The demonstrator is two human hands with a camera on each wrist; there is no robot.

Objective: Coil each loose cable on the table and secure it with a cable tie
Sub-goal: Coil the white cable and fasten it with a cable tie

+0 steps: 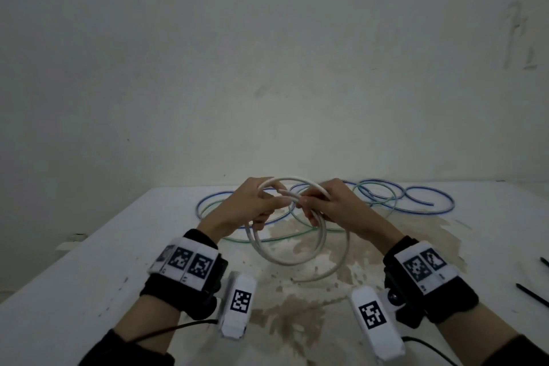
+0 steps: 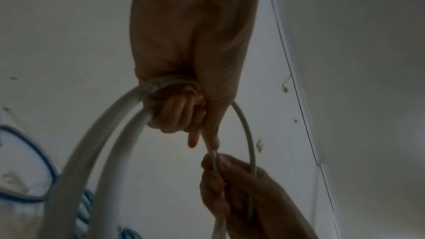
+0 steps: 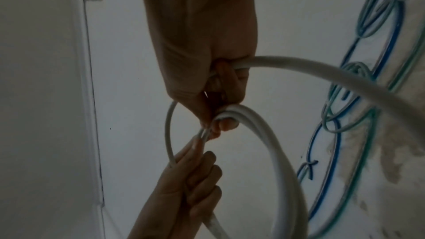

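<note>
Holding the white cable (image 1: 297,258) aloft over the table (image 1: 89,261), loops hanging toward the body: left hand (image 1: 255,202) clenched round the gathered turns, right hand (image 1: 329,202) pinching the neighbouring strand, nearer the trailing free end; cable ties (image 1: 531,294) far right.

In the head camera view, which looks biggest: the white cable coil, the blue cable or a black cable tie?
1. Blue cable, widest sprawl.
2. White cable coil, though nearer the camera, so unsure.
3. Black cable tie, partly cut off.
</note>
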